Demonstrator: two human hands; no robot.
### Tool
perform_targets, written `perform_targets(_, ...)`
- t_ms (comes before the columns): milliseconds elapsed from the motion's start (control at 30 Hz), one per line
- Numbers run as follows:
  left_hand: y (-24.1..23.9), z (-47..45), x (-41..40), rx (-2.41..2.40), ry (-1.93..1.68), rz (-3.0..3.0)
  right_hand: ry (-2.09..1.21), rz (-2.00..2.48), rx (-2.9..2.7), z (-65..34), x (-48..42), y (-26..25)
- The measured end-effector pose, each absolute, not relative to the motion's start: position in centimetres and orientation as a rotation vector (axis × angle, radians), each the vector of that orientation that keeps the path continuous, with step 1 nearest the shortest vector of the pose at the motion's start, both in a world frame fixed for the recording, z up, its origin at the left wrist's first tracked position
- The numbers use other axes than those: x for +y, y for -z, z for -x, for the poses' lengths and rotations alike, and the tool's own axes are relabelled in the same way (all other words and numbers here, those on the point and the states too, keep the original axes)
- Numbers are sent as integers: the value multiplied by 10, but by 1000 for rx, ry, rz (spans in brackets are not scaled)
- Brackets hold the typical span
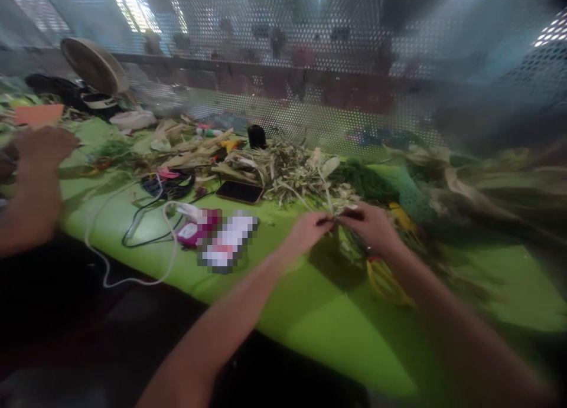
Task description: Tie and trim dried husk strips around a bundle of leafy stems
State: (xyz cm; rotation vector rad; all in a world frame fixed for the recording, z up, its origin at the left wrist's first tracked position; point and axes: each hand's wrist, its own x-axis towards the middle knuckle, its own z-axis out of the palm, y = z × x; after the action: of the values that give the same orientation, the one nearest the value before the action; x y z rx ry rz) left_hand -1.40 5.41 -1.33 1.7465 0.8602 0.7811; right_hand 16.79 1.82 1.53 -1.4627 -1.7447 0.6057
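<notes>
My left hand (pixel 312 226) and my right hand (pixel 372 224) meet above the green table, both closed in a pinch. A pale plant strip (pixel 326 191), like dried husk, rises from between the fingertips. The fingers partly hide what they grip. Just behind the hands lies a heap of shredded dry husk (pixel 287 172). Below my right wrist is a yellow looped strip (pixel 387 283), with some green leafy bits (pixel 349 247) near it.
A dark phone (pixel 240 192), a pink box (pixel 195 231) and a white cable (pixel 106 266) lie to the left. At far left are another person's hands (pixel 44 142) and a tilted round basket (pixel 95 65). A perforated metal screen (pixel 283 101) stands behind the table (pixel 319 319); blurred dry leaves (pixel 478 189) lie right.
</notes>
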Motion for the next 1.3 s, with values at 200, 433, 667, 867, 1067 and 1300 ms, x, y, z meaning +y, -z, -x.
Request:
perform_targets(200,16,20,62,768,-642,-1602,-755,1431,-1741,-168,19,-24)
perform_targets(433,20,22,65,698,-649,-1458,-761,1460,-1773,-168,20,-30)
perform_targets(667,8,22,58,819,-749,-1616,-709,1504,-1730,-167,21,-22)
perform_targets(867,12,22,61,743,-749,-1540,-821,1464,-1698,-164,22,-19)
perform_targets(1067,13,23,64,667,-728,-1445,-879,1431,-1625,-162,20,-20)
perform_targets(1300,9,23,60,730,-740,-1509,-892,1412,-1574,-161,19,-16)
